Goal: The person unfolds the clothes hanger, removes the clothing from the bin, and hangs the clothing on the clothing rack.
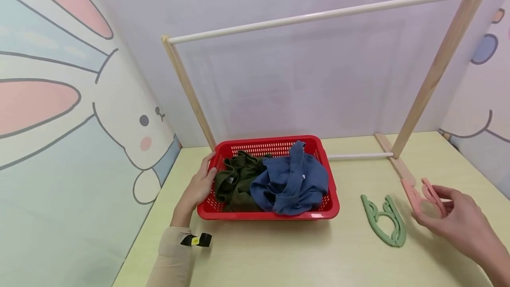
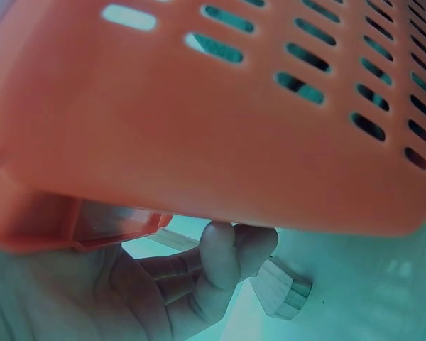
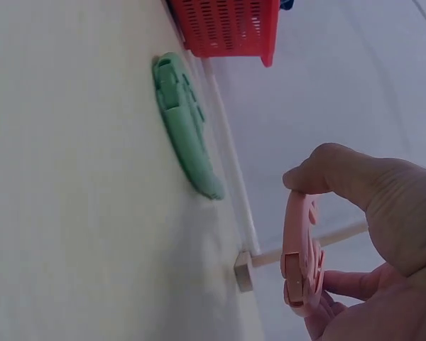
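Observation:
A red plastic basket (image 1: 263,216) with slotted walls stands on the table, holding a crumpled dark green garment (image 1: 239,189) and a blue garment (image 1: 295,185). My left hand (image 1: 200,186) grips its left rim; in the left wrist view, curled fingers (image 2: 220,270) show beside the slotted wall. At the right, my right hand (image 1: 464,223) pinches a pink folding hanger (image 1: 413,199) above the table, its two arms folded upward. The thumb presses one end of the pink hanger in the right wrist view. A green folding hanger (image 1: 399,229), also folded, lies just left of that hand.
Behind the basket rises a rack with wooden posts (image 1: 438,65), a white top rail (image 1: 318,16) and a lower white bar (image 1: 358,156). Its wooden foot (image 1: 400,167) lies near the pink hanger. Rabbit-patterned panels (image 1: 119,114) flank the table.

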{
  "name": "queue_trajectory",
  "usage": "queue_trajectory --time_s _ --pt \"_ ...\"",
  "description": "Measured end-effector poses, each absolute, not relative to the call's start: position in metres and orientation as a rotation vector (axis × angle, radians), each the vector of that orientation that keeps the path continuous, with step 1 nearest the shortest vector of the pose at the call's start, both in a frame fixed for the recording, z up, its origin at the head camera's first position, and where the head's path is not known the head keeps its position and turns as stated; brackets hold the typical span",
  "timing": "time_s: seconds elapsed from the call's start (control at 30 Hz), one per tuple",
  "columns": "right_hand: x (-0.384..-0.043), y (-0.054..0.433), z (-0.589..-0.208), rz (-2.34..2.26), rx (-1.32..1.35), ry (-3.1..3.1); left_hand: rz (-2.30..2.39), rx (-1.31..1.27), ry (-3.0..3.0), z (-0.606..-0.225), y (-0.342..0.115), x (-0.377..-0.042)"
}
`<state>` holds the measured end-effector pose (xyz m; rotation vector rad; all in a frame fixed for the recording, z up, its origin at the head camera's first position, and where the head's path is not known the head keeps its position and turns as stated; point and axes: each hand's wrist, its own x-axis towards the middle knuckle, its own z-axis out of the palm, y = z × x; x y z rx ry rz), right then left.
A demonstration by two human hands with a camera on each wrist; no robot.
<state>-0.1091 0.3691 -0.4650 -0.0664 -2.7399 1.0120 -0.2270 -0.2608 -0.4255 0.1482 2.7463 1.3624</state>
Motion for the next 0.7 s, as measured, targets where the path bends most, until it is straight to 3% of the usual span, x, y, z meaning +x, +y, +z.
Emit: queue_trajectory --time_s 0.37,0.7 --pt "-0.16 0.319 -0.384 1.02 0.107 -2.553 1.357 0.155 2.756 -0.424 -0.26 -0.227" --pt "-0.178 0.243 -0.32 1.174 0.092 -2.404 1.369 0.146 2.738 -0.428 -0.26 -0.228"
